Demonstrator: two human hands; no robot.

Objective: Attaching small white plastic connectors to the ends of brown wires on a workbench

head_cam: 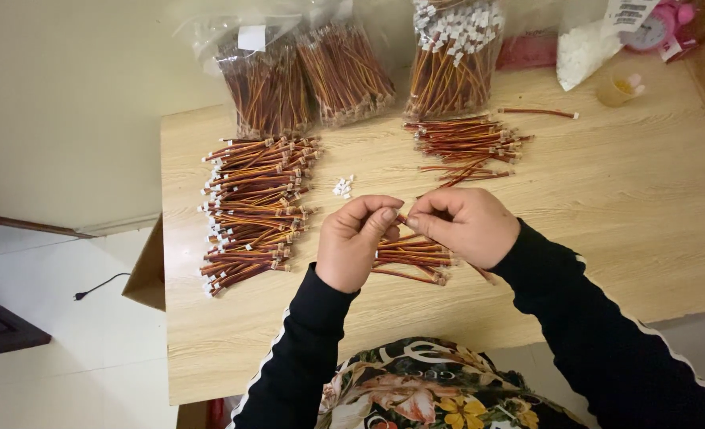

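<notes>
Head view: the left hand (358, 241) and right hand (465, 225) are held together above the tabletop (622, 206), fingers pinched on one end of a short wire (401, 220). A small bundle (413, 258) lies beneath. The step is judged as fitting a connector; steady alignment is called for next.

Red, orange and brown wire bundles (253, 208) with white connectors (343, 187) on a pale wood-grain table (638, 199); black sleeves (305, 349), white-trimmed.
</notes>
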